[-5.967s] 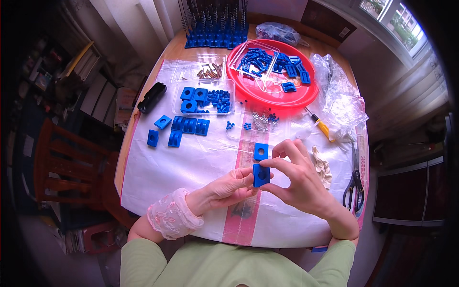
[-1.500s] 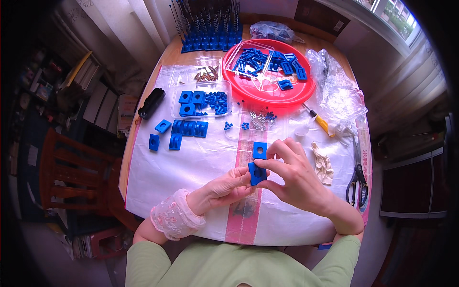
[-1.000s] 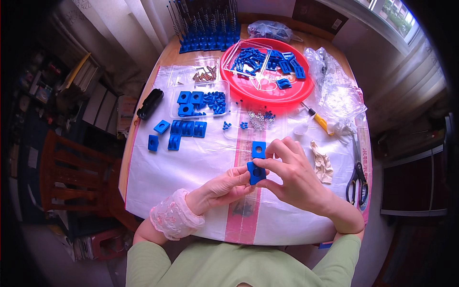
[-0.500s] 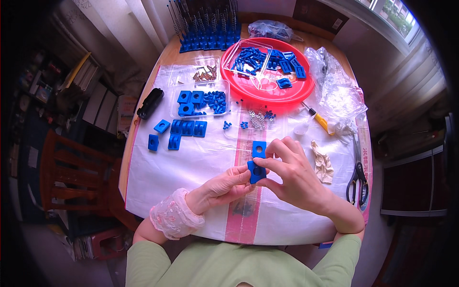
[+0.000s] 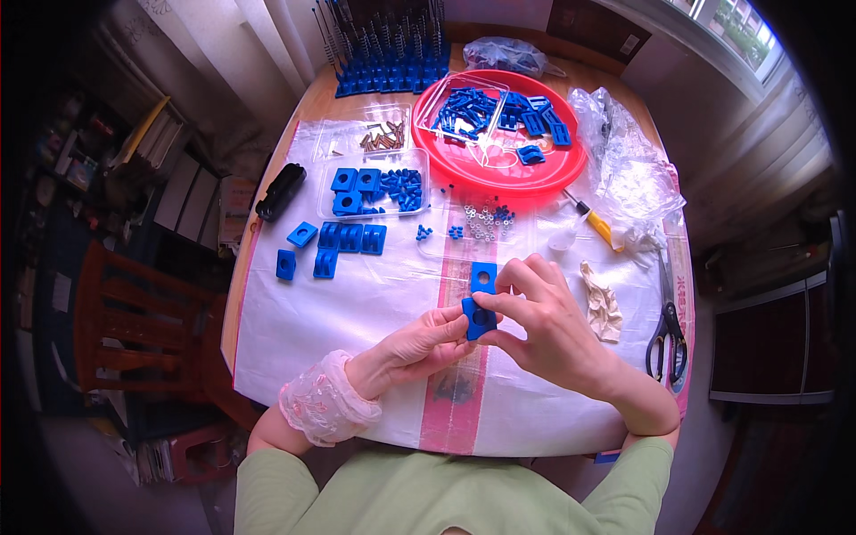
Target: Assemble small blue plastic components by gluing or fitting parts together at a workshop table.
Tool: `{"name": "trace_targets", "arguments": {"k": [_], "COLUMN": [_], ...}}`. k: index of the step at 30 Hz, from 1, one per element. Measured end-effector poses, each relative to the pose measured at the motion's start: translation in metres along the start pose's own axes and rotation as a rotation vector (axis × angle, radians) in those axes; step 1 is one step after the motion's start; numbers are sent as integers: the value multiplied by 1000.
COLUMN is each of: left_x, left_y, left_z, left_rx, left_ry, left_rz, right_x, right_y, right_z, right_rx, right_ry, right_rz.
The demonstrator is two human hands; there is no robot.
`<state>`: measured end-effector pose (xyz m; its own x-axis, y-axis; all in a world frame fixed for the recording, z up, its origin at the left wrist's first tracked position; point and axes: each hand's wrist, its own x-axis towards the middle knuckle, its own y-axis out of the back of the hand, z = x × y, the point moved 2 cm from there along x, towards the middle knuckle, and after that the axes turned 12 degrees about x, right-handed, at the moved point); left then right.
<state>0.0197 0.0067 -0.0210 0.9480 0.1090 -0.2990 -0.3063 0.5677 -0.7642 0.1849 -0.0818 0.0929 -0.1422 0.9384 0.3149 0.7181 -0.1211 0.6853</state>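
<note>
Between both hands, just above the cloth, is a blue plastic block with a round hole (image 5: 478, 319). My left hand (image 5: 419, 346) pinches its left edge between thumb and fingers. On its right side my right hand (image 5: 544, 316) grips it, with fingertips on the upper edge and the thumb lower down. A second blue block with a hole (image 5: 483, 277) lies directly beyond it, close to my right fingertips. Whether a smaller part sits inside the held block's hole is too small to tell.
Blue blocks (image 5: 350, 238) stand at left, below a clear box (image 5: 419, 207) of blue parts. White nuts (image 5: 481, 225) lie ahead. A red basin (image 5: 571, 169) holds blue pieces. At right are a yellow-handled screwdriver (image 5: 599, 227), crumpled cream gloves (image 5: 600, 303) and black scissors (image 5: 667, 343).
Almost nothing differs; the held block and my fingertips have shifted very slightly away from me. Both hands keep their grip.
</note>
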Motion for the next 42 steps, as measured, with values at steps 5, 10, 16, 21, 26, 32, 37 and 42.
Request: {"name": "trace_targets", "arguments": {"k": [5, 10, 16, 21, 26, 32, 37, 42], "left_x": [0, -1, 0, 0, 0, 0, 1, -1], "left_y": [3, -2, 2, 1, 2, 4, 5, 3], "left_z": [-1, 1, 0, 1, 1, 0, -1, 0], "left_rx": [-18, -16, -28, -14, 14, 38, 49, 55], "left_ry": [-1, -21, -15, -22, -18, -24, -28, -32], "left_rz": [7, 8, 29, 39, 59, 67, 49, 50], "right_x": [0, 0, 1, 2, 2, 2, 2, 2], "right_y": [-1, -1, -3, -3, -4, -5, -3, -3], "right_z": [2, 3, 4, 5, 6, 10, 9, 5], "right_rx": [8, 13, 18, 17, 31, 52, 60, 38], "right_ry": [-2, -4, -10, 1, 2, 6, 14, 12], "right_rz": [-6, -9, -11, -8, -5, -3, -5, 3]}}
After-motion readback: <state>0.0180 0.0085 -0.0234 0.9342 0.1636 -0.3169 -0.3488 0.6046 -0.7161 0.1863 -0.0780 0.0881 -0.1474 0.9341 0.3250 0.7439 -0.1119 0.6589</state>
